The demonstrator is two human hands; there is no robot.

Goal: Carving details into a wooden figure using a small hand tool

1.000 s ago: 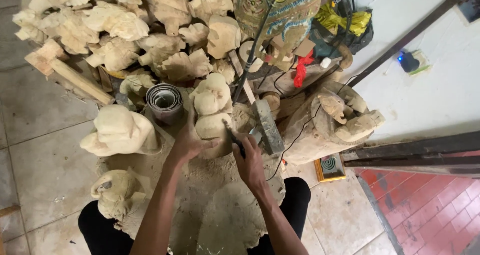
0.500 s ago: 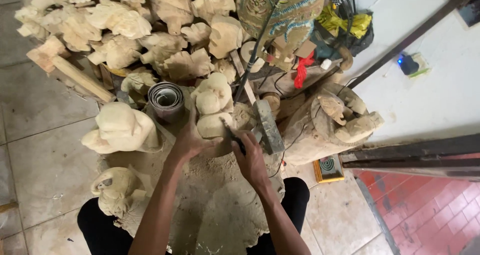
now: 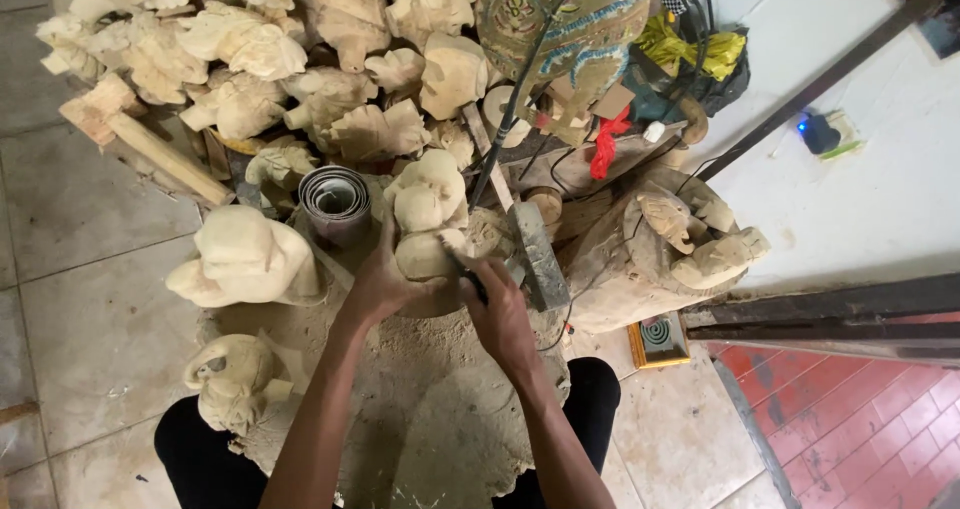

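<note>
A pale wooden carving [image 3: 428, 219], rounded and unpainted, is stood on a sawdust-covered wooden block [image 3: 440, 439] at the middle of the view. It is gripped at its lower left side by the left hand [image 3: 380, 287], whose fingers are wrapped against the wood. A small dark tool [image 3: 462, 269] is clenched in the right hand [image 3: 500, 314], and its tip is pressed to the lower right part of the carving.

Just left of the carving, a roll of sandpaper [image 3: 337, 201] is stood on end. A flat grey metal bar [image 3: 538, 254] is laid just right of the right hand. Farther left, a larger unfinished carving [image 3: 245, 259] is set at the edge of the block, and a smaller one [image 3: 232, 379] is placed below it, near the person's dark-trousered knee.

To the right, a big rough carved figure [image 3: 660, 249] is leaned, with a small yellow box [image 3: 660, 339] on the tiled floor [image 3: 90, 339] at its foot. Behind everything, a heap of pale unpainted carvings [image 3: 250, 59] is piled, with a painted mask [image 3: 560, 29] seen at the top of the pile. A black cable [image 3: 515, 109] is run down from the mask toward the carving.
</note>
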